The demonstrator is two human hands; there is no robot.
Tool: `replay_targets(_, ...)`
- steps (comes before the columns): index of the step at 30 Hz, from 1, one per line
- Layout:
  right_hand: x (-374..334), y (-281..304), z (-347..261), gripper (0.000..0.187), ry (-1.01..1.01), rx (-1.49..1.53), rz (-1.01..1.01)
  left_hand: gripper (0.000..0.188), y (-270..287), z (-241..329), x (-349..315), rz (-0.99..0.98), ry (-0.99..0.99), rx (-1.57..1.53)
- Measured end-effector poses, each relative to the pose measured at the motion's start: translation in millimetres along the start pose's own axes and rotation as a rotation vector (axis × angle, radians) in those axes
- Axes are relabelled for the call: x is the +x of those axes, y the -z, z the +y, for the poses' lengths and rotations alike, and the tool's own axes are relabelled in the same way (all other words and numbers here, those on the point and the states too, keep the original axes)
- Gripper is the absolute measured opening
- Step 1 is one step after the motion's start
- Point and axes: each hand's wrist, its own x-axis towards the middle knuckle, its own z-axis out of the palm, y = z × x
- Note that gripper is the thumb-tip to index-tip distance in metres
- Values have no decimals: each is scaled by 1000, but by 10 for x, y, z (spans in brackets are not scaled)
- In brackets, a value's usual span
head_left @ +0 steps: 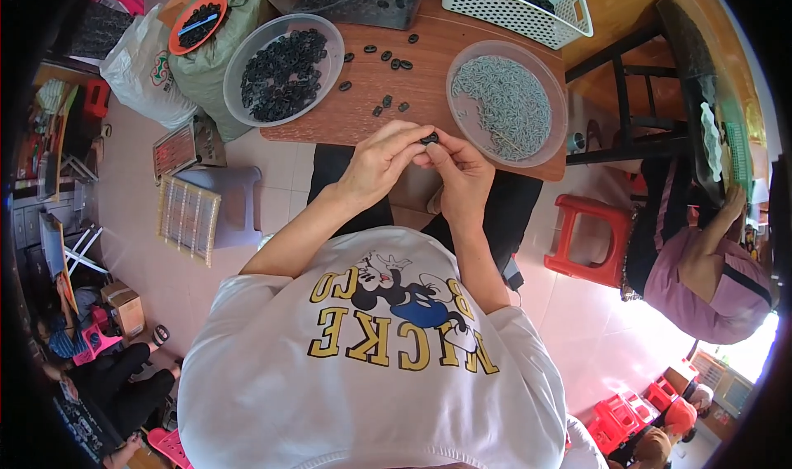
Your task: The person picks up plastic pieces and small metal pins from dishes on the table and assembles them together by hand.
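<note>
Between my two hands, just over the table's front edge, is a small black plastic part [429, 139]. My left hand [381, 160] pinches it from the left, and the fingers of my right hand [459, 165] close on its other side. Several loose black oval parts [386, 56] lie on the brown table [371, 98] beyond my hands, with a few squarish dark pieces [387, 101] nearer. To the left stands a clear round bowl [332, 73] of black pieces. A second round bowl [561, 110] at the right holds many small silvery screws [505, 98].
A clear plastic bin [338, 5] and a white perforated basket [528, 17], both with black parts, stand at the back. Sacks [198, 65] and an orange bowl [196, 23] are at the left. A red stool [587, 242] and a seated person [709, 279] are at the right.
</note>
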Motion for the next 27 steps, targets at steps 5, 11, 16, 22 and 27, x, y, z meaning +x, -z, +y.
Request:
replay_targets(5,92,12,45,18,48,-6,10,28,-18,-41,66,22,-70,63)
replay_targets(11,132,87,90,21,15,-37,-28,23,-18,-106,169,-5,219,-298)
replay_targets(16,-51,233,130,30,-25,37,37,21,-65,-147,360,-63,363,-216)
replay_targets(22,-274,413,377,27,-140,-31,32,20,-84,-47,1688,-114,101,-38)
replay_targets(27,-183,379,379,25,-106,-223,-93,46,-31,200,2663,21,-107,261)
